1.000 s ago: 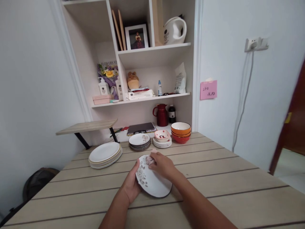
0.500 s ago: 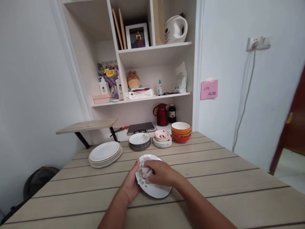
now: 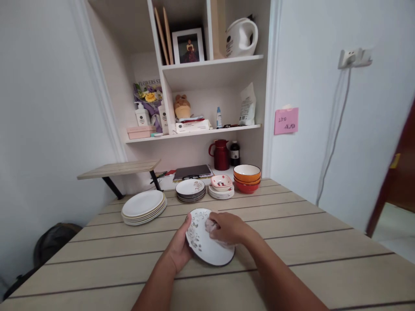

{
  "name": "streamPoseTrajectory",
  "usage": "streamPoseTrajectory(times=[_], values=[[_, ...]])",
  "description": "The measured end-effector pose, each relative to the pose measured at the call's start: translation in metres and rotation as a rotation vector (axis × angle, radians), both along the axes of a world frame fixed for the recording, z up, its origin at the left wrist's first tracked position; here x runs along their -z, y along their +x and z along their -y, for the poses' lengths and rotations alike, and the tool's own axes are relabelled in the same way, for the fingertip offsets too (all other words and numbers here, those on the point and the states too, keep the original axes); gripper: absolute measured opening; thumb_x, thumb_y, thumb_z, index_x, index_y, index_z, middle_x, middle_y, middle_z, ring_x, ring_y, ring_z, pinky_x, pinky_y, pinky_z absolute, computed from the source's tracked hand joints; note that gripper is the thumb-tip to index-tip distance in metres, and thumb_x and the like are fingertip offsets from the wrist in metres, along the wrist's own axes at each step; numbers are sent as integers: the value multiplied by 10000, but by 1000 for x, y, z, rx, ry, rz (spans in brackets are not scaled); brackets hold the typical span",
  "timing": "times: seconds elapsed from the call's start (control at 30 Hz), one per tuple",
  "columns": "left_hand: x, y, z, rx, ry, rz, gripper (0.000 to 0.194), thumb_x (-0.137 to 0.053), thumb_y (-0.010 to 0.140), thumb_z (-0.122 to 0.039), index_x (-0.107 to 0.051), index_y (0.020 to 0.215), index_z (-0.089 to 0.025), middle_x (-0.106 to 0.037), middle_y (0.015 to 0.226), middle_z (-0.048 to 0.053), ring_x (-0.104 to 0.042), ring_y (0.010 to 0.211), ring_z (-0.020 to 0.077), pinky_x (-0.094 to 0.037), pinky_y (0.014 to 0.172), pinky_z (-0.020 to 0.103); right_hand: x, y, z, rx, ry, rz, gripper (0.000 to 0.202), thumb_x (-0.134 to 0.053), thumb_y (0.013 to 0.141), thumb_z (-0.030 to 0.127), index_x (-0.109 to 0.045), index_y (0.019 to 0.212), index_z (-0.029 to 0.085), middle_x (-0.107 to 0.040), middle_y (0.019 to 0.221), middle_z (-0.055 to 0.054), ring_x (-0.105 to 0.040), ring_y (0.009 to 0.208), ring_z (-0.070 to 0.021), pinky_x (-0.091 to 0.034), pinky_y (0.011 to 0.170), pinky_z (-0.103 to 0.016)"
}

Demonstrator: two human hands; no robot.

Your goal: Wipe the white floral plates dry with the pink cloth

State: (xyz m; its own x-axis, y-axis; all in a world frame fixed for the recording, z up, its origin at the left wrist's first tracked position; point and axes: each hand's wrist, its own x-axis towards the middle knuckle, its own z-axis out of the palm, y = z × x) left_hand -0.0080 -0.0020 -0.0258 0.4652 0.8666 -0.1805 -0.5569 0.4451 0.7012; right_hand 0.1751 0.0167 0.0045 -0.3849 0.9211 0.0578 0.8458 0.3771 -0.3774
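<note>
A white plate [image 3: 207, 252] with a dark rim and a grey floral pattern is tilted above the near middle of the table. My left hand [image 3: 179, 247] grips its left edge, thumb on the rim and the other fingers hidden underneath. Pinched in my right hand [image 3: 229, 229] is a crumpled pale cloth [image 3: 210, 225], pressed on the upper middle of the plate's face. Part of the cloth is covered by my fingers.
Behind the hands on the slatted table [image 3: 279, 276] stand large white plates [image 3: 142, 204], dark-rimmed plates [image 3: 190, 188], small plates [image 3: 221, 193] under a pink dish [image 3: 221, 182], and orange and red bowls [image 3: 247, 178]. A small raised shelf [image 3: 119, 169] stands back left.
My right hand has moved the cloth right and slightly up across the plate, uncovering more of the floral pattern. My left hand still holds the plate's edge.
</note>
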Motion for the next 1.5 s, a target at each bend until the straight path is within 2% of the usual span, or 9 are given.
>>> streamPoseTrajectory(times=[0.17,0.23,0.43,0.63,0.77,0.93,1.03,1.3,1.5], values=[[1,-1,-1,27,-7,41,582,-535,859,-473,-520,1303,-96,-671,1156,136,-607,1095,274,-371,1015,364,-3,-1,9,-245,-50,-29,395,-675,643,419,-614,994,248,-671,965,-39,-575,815,-209,-324,602,-262],[1,-1,-2,29,0,50,569,-537,861,-463,-527,1296,-95,-676,1144,138,-615,1079,276,-380,1005,364,-2,-8,10,-262,-12,-100,389,-671,654,402,-605,1002,244,-663,975,-30,-565,831,-197,-330,623,-257],[1,0,-2,-11,27,41,518,-553,864,-417,-550,1276,-103,-696,1097,133,-643,1028,268,-405,977,355,5,-27,2,-81,100,-201,291,-606,734,380,-590,979,223,-651,987,-36,-566,833,-178,-319,654,-261],[2,1,-1,-11,22,21,553,-554,858,-443,-533,1292,-102,-682,1132,135,-622,1075,269,-388,1004,360,6,-16,-4,70,54,-28,350,-560,764,411,-571,1066,233,-658,1066,-78,-596,905,-232,-301,624,-279],[1,0,0,10,11,3,581,-544,854,-476,-524,1301,-106,-674,1150,132,-603,1109,270,-373,1022,367,1,-2,1,40,0,29,323,-598,711,385,-602,993,226,-681,983,-85,-607,849,-249,-289,586,-280],[-1,1,1,35,4,4,575,-533,860,-477,-528,1298,-106,-676,1145,133,-600,1114,272,-368,1026,370,-8,2,12,-176,-60,35,330,-647,670,401,-612,961,250,-674,967,-48,-591,826,-226,-307,592,-269],[-2,1,1,36,10,17,567,-531,864,-466,-531,1292,-94,-679,1137,140,-606,1102,274,-376,1017,366,-8,-3,14,-232,-53,-20,332,-648,679,403,-607,968,246,-668,969,-38,-576,828,-210,-317,613,-263],[0,0,-1,0,25,-4,541,-544,861,-450,-551,1269,-94,-685,1123,138,-632,1048,273,-395,992,366,0,-24,10,-88,103,-130,288,-593,745,384,-586,987,227,-662,1008,-38,-582,856,-193,-304,635,-268],[1,1,0,14,15,-8,588,-552,848,-476,-522,1303,-106,-671,1155,134,-599,1113,276,-371,1026,375,-2,-8,5,28,6,33,322,-584,740,404,-591,1007,224,-672,1018,-86,-609,877,-245,-298,599,-285]])
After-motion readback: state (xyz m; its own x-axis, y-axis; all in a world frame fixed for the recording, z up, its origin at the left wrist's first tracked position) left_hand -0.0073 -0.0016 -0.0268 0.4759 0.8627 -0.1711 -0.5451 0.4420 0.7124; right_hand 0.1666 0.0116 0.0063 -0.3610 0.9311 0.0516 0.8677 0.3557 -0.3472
